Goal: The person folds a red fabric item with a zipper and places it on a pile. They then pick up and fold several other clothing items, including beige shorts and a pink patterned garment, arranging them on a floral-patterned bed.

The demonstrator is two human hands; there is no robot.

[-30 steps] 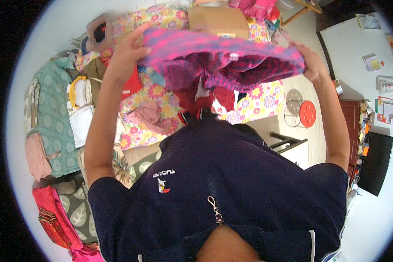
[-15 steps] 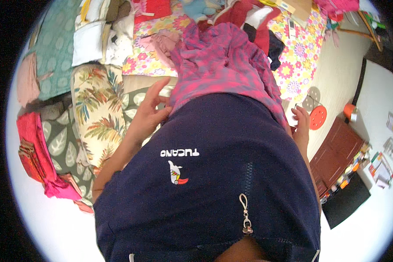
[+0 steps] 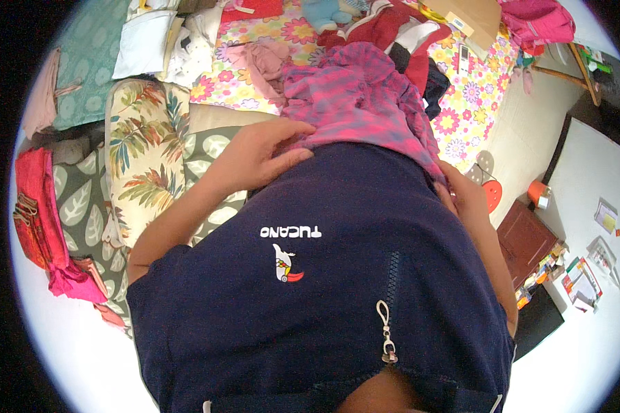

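Observation:
A pink-and-purple patterned garment [image 3: 355, 103] spreads forward from below the hem of my navy zip top [image 3: 337, 199]; I cannot tell whether I wear it or it lies against me. My left hand [image 3: 262, 153] grips its left edge near the hem, fingers on the cloth and thumb over the navy fabric. At the opposite side, my right hand [image 3: 463, 195] curls round the garment's right edge, with its fingertips partly hidden. Just beyond my left hand lies a crumpled dusty-pink cloth [image 3: 267, 69].
A floral sheet [image 3: 303, 31] bears red-and-white clothing [image 3: 393, 34] and a cardboard piece [image 3: 472, 17]. Leaf-print cushions [image 3: 145, 151] and folded red-pink cloth [image 3: 38, 206] are on the left. To the right stand a red round stool top [image 3: 492, 196] and a brown cabinet [image 3: 527, 241].
My left hand has moved right and closed on the garment's edge. My right hand has come in against its right side. The whole view has shifted slightly.

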